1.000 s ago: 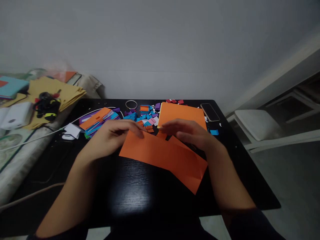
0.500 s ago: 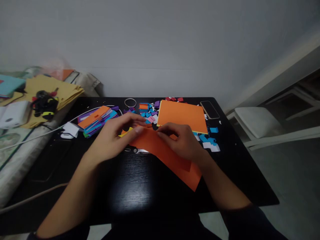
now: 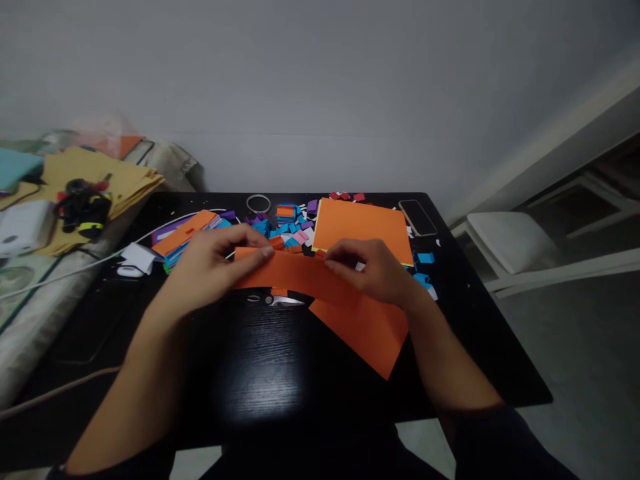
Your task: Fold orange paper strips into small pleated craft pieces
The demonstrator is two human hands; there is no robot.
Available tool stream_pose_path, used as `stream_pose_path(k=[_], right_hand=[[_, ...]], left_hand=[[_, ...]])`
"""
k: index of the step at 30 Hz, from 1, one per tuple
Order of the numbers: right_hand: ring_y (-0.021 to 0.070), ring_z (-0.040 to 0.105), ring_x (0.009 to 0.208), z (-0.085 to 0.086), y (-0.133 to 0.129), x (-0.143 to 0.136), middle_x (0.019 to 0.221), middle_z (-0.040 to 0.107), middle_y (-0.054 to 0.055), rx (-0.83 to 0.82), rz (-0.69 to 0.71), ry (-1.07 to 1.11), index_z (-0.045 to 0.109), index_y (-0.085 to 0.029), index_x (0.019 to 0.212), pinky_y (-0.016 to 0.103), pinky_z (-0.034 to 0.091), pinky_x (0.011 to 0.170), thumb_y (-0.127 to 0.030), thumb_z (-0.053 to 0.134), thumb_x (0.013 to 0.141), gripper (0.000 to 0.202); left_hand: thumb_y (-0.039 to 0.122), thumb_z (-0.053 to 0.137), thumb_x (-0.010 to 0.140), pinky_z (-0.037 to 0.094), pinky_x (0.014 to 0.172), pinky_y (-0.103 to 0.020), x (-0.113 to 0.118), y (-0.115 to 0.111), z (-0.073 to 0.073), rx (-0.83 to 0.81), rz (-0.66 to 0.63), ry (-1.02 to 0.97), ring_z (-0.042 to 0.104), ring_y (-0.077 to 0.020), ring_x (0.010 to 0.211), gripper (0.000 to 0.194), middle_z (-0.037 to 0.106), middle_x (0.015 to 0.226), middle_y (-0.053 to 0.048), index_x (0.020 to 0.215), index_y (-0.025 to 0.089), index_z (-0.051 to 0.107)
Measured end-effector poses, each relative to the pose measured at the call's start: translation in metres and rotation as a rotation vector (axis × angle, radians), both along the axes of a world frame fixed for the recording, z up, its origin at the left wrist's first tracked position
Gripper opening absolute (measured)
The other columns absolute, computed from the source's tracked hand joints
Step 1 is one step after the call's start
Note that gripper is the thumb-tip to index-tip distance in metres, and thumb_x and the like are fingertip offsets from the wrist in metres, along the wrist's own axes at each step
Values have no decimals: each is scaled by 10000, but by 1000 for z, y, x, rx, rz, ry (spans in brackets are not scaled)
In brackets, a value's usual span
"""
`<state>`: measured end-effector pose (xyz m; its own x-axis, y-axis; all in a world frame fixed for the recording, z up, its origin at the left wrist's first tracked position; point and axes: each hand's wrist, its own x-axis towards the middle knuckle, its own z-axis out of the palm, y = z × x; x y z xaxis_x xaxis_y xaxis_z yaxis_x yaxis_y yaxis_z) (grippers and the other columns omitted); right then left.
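A strip of orange paper is stretched between my two hands above the black table. My left hand pinches its upper left edge between thumb and fingers. Further right, my right hand pinches the strip's upper edge. Below my right hand lies a larger piece of orange paper, partly covered by the strip. A pair of scissors rests just under the strip, its blades pointing right and its handles mostly dark against the table.
Behind my hands are an orange sheet stack, small cut paper pieces and a roll of tape or ring. A phone lies at the back right. Folded coloured papers and a white cable are at left.
The orange strip has come apart from the larger piece's angle and now spans level between my hands. My left hand has moved left, uncovering the scissors.
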<state>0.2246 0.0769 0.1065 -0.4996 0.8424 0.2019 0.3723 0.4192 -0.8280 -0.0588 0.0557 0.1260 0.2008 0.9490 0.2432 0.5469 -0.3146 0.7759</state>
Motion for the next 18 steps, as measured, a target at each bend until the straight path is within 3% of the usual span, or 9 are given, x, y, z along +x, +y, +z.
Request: stream_pose_path(k=[3,6,13,18], right_hand=[[171,681,778,0,15,22,859,758,34,5,-37,24,756,-201,881,315,531,714,-311,712,915,123],[170,668,745,0,22,34,841,748,33,7,-100,40,745,-205,864,326,535,706,-325,726,898,126],[180,683,782,3,13,23,848,747,30,38,-95,45,721,-207,858,335,553,743,-262,687,901,78],[153,653,725,3,2,4,810,737,19,39,-42,39,723,-195,869,300,526,676,-244,661,915,91]], left_hand=[[420,786,866,436,617,-294,-14,4,-1,49,115,-81,637,-170,727,181,738,799,-7,812,249,761],[428,770,879,451,645,-306,-20,4,-1,77,140,-77,647,-181,757,168,745,838,-7,829,268,749],[410,626,966,455,650,-309,-11,2,-2,109,-52,293,672,-203,740,211,762,833,-11,897,251,747],[391,578,1002,496,727,-313,13,-1,-5,34,-150,280,700,-205,809,232,782,928,-33,939,235,737]])
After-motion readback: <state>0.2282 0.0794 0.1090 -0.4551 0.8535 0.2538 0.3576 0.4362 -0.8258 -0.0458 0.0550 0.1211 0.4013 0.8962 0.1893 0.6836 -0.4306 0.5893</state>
